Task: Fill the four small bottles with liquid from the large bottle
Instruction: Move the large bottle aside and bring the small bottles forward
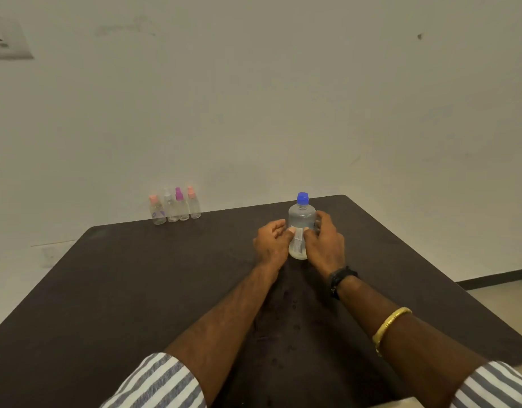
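A large clear bottle (301, 219) with a blue cap stands upright on the dark table (136, 290), toward the far right. My left hand (272, 241) and my right hand (324, 242) hold its lower body from both sides, thumbs meeting on the white label. Several small clear spray bottles stand in a row at the table's far left edge against the wall: one with a peach cap (157, 209), one with a clear cap (170, 206), one with a magenta cap (181, 204), one with a pink cap (193, 202). All caps are on.
A pale wall (254, 98) rises right behind the table's far edge. The table's right edge drops off to a light floor (501, 295). Small drops of liquid dot the tabletop between my forearms.
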A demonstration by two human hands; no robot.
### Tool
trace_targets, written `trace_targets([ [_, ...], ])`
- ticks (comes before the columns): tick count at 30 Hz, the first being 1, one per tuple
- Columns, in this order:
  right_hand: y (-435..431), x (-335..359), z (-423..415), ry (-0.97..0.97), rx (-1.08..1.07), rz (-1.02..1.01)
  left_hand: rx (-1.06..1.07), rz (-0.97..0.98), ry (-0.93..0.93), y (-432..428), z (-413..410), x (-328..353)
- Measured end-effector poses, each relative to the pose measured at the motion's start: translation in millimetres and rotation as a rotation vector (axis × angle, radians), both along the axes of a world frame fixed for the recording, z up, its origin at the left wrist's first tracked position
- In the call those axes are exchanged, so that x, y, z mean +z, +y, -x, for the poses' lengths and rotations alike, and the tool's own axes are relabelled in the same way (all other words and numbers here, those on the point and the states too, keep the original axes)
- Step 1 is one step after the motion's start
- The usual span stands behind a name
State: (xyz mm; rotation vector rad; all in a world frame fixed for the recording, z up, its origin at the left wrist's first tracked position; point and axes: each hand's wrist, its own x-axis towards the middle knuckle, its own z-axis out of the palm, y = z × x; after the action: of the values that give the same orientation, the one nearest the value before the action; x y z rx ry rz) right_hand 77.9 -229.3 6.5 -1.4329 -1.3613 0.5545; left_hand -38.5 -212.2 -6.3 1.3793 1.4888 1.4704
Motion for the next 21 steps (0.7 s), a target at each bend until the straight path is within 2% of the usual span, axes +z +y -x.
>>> trace_targets([
  [7,-0.6,9.1,12.0,-0.125,-0.001,-0.151,0.038,-0.213,0.359,-19.6,13.7,28.1],
  [15,-8.6,34.2,18.9,-0.508,-0.045,-0.357,0.026,-0.350,0.676,-26.7,35.3,40.9],
  [21,-7.0,39.6,21.4,-0.769,-0.092,-0.538,0.123,-0.562,0.962,-30.7,58.7,44.5],
])
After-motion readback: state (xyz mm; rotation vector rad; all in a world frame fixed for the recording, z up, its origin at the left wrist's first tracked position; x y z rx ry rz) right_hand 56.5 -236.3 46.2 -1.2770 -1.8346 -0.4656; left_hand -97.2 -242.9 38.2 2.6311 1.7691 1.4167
